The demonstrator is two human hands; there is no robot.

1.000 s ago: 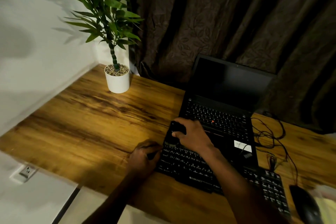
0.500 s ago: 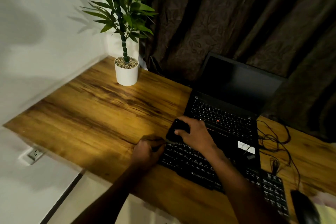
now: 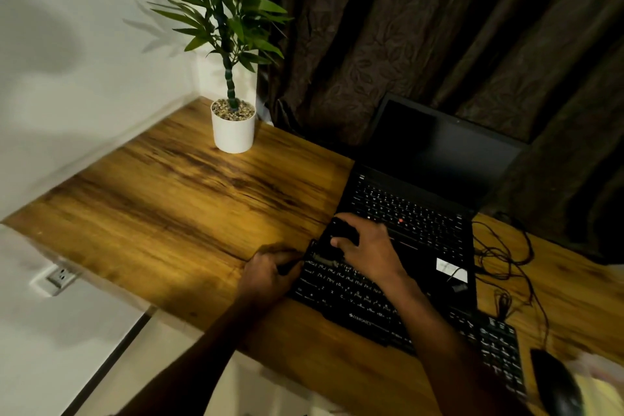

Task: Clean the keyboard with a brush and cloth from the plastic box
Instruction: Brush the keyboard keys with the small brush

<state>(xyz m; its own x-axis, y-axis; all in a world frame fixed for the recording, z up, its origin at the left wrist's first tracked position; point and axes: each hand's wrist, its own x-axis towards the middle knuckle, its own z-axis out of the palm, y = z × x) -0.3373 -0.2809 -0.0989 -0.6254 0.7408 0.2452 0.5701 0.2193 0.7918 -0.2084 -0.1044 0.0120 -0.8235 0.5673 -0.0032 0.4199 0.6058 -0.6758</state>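
1. Hardly anything is moved since the earlier frame: the brush (image 3: 337, 233) is kept at the far-left corner of the keyboard (image 3: 354, 297), which lies on the bench (image 3: 169, 213).
2. Right hand (image 3: 368, 250) grip: closed round the brush. Left hand (image 3: 270, 275) grip: curled on the keyboard's left edge.
3. Risk: the keyboard could be shoved against the laptop (image 3: 422, 213) if the left hold is slackened.
4. Risk: dust could be swept onto the laptop keys.
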